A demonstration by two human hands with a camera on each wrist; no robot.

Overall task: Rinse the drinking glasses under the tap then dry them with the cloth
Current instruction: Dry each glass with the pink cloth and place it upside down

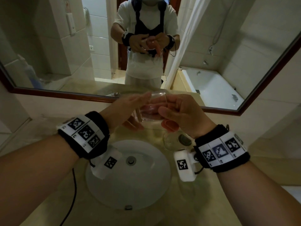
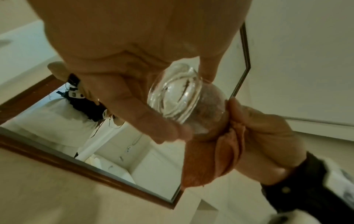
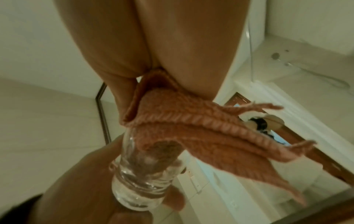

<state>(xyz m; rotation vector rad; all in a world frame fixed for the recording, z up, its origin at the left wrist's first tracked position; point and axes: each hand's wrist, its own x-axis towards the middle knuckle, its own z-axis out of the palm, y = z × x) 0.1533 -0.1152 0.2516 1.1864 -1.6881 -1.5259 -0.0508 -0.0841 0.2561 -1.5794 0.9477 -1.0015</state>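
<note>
Now I hold the glass (image 1: 150, 108) on its side before the mirror (image 1: 211, 46), my left hand (image 1: 125, 110) wrapped round its thick base so the mouth faces right. My right hand (image 1: 182, 115) is clenched on the cloth (image 3: 191, 136), one wad pushed inside to wipe the inner wall: the drying step, I judge. A second glass (image 1: 169, 141) stands on the counter (image 1: 40, 209), just beside the basin (image 1: 114, 193), probably awaiting its turn.

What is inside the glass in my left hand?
The cloth, pushed into the glass by the right hand, its tail hanging outside. Whether water lies under it cannot be seen; the cloth covers that.
</note>
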